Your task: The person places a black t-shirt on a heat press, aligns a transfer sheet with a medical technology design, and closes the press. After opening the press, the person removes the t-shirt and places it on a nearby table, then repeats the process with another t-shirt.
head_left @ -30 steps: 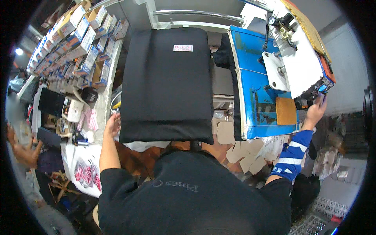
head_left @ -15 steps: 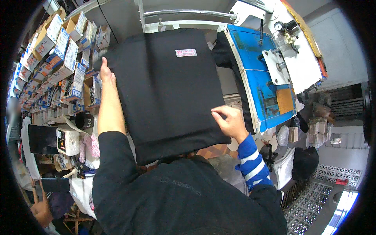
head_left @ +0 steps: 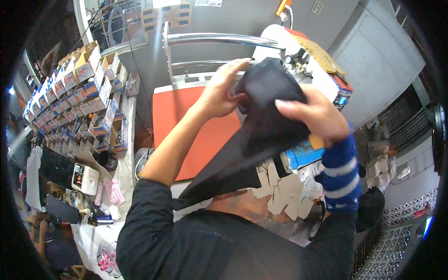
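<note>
Black cloth (head_left: 247, 144) hangs gathered in front of you, clasped by your left hand (head_left: 221, 91) and right hand (head_left: 322, 114). Open cardboard boxes (head_left: 99, 101) stand in rows at left, contents too small to identify. It hides part of the orange board (head_left: 171, 112) and the blue pad (head_left: 304, 157); beige sheets (head_left: 290, 185) lie scattered below.
</note>
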A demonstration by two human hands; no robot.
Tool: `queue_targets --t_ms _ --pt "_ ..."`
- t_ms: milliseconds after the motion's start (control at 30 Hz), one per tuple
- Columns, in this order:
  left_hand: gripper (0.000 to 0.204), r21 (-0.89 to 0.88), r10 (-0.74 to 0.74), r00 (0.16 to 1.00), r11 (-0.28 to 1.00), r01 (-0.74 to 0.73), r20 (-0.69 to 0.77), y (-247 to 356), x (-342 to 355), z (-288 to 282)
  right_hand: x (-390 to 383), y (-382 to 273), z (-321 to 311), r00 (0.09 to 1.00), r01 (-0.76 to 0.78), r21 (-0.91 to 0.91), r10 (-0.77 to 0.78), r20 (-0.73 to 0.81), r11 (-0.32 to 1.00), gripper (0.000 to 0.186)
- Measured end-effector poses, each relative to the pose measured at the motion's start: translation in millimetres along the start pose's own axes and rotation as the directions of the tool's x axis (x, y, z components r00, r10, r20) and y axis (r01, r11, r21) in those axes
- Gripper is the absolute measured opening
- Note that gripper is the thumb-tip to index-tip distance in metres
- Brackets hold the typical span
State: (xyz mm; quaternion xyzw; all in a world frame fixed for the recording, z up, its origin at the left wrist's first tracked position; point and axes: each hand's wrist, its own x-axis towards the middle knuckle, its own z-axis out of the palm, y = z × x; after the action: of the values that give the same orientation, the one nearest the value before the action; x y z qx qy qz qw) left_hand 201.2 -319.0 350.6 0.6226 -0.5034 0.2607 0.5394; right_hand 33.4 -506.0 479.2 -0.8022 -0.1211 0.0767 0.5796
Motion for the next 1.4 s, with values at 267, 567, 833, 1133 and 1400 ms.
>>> queue_targets --t_ms 267,567,833,1133,1400 --pt "0.026 -0.093 -0.133 0.723 0.96 0.264 0.678 29 -57 136 -269 -37 -14 0.619 0.081 -0.427 -0.381 -0.687 0.901 0.036" --pt "0.052 -0.044 -0.522 0.662 0.767 0.641 0.539 153 -158 29 -356 157 -77 0.739 -0.294 -0.49 -0.131 -0.661 0.821 0.013" --pt "0.044 0.385 -0.687 0.714 0.627 0.677 -0.136 256 -221 -53 -268 262 -22 0.782 -0.237 -0.332 -0.024 -0.623 0.913 0.011" --pt "0.016 0.179 -0.706 0.586 0.567 0.804 -0.398 277 -237 -126 -171 226 -1 0.882 -0.047 -0.35 -0.126 -0.454 0.936 0.012" --pt "0.02 0.264 -0.607 0.717 0.67 0.694 -0.343 258 -240 -170 -130 199 23 0.735 -0.001 -0.616 -0.417 -0.534 0.787 0.019"
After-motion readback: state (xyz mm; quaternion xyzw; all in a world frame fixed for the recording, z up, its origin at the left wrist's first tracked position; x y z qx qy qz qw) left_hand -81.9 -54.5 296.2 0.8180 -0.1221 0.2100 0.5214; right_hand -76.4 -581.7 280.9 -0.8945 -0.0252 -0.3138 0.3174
